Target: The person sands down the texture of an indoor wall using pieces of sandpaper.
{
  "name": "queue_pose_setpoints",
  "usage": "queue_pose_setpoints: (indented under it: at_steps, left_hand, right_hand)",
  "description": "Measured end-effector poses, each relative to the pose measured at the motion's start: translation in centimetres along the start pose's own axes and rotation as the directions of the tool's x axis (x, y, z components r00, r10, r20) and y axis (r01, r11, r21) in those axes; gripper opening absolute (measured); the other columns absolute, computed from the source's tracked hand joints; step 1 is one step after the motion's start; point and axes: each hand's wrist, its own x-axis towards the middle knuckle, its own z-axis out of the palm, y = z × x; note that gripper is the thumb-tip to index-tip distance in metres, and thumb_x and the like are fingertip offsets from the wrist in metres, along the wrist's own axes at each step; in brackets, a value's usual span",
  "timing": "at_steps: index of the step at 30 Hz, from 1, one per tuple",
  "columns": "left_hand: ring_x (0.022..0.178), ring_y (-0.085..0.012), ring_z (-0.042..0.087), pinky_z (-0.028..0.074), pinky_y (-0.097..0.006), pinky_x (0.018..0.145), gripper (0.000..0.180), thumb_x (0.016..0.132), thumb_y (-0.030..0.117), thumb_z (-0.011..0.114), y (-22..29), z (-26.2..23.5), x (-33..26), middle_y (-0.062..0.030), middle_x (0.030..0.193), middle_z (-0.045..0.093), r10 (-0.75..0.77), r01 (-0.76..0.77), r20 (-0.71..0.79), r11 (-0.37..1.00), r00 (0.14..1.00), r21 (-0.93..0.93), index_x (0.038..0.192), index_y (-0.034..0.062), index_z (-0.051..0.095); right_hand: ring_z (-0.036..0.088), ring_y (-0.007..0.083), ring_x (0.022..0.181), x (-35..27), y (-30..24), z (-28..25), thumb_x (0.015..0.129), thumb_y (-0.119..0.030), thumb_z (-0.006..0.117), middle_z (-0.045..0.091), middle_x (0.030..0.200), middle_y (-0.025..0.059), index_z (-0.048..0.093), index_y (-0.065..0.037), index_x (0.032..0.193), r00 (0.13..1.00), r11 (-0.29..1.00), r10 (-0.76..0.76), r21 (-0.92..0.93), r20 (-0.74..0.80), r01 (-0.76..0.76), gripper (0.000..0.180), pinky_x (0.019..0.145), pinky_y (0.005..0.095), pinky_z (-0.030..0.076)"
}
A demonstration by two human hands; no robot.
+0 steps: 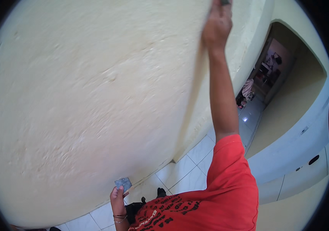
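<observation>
A rough cream wall (87, 100) with patches and scrapes fills most of the view. My right arm stretches up along it from a red sleeve, and my right hand (218, 29) is against the wall near the top edge. Its fingers are closed on a small dark grey-green piece (225, 2), mostly cut off by the frame. Low down by my waist, my left hand (117, 199) pinches a flat, squarish blue-grey sheet (123, 184) that looks like sandpaper. That sheet is close to the wall; whether it touches is unclear.
White floor tiles (189, 179) run along the wall's foot. Past a corner to the right, an opening (295, 84) leads to a passage with a striped cloth (248, 87) and clutter. A pale blue-white wall section (287, 158) curves at far right.
</observation>
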Motion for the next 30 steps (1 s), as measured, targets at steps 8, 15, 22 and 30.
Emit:
queue_pose_setpoints:
  at_steps: [8,15,22,30]
  left_hand:
    - [0.067,-0.0043,0.048,0.049,-0.027,0.069,0.017,0.089,0.022,0.052,1.8,1.9,-1.2,0.0046,0.071,0.047,-0.034,0.033,-0.019,0.999,0.999,-0.038,0.077,0.0103,0.05]
    - [0.077,-0.0071,0.054,0.049,-0.027,0.072,0.014,0.089,0.021,0.052,2.3,1.4,-2.2,0.0022,0.082,0.056,-0.01,0.008,-0.034,0.999,0.999,-0.036,0.088,0.0075,0.056]
    - [0.076,-0.0062,0.055,0.049,-0.026,0.07,0.016,0.089,0.023,0.051,-1.1,-0.1,-1.8,0.0021,0.083,0.059,0.03,-0.033,-0.074,0.998,0.997,-0.046,0.09,0.0077,0.057]
    - [0.075,-0.0083,0.056,0.048,-0.026,0.068,0.015,0.089,0.023,0.052,-2.4,-2.3,-0.2,0.0016,0.083,0.059,0.01,-0.009,-0.022,1.0,1.0,0.018,0.088,0.009,0.057]
  right_hand:
    - [0.036,0.0326,0.124,3.6,14.2,-7.7,0.091,-0.029,0.037,0.041,0.13,0.023,0.042,0.005,0.124,0.894,0.91,0.412,0.032,-0.178,-0.413,0.047,0.103,0.0326,0.025]
    - [0.03,0.0277,0.128,1.2,1.8,-1.3,0.094,-0.026,0.035,0.038,0.134,0.0188,0.04,-0.003,0.131,0.999,0.997,-0.042,-0.07,0.001,0.042,0.044,0.105,0.0332,0.021]
    - [0.018,0.0286,0.135,-15.3,-13.1,1.6,0.086,-0.025,0.046,0.028,0.143,0.0124,0.046,-0.026,0.129,0.767,0.867,-0.434,-0.013,0.474,0.498,0.043,0.107,0.0497,-0.004]
    - [0.03,0.0228,0.131,-20.3,-16.9,3.8,0.08,-0.027,0.053,0.036,0.138,0.0089,0.05,-0.03,0.124,0.767,0.862,-0.497,0.132,0.406,0.489,0.044,0.108,0.052,0.001]
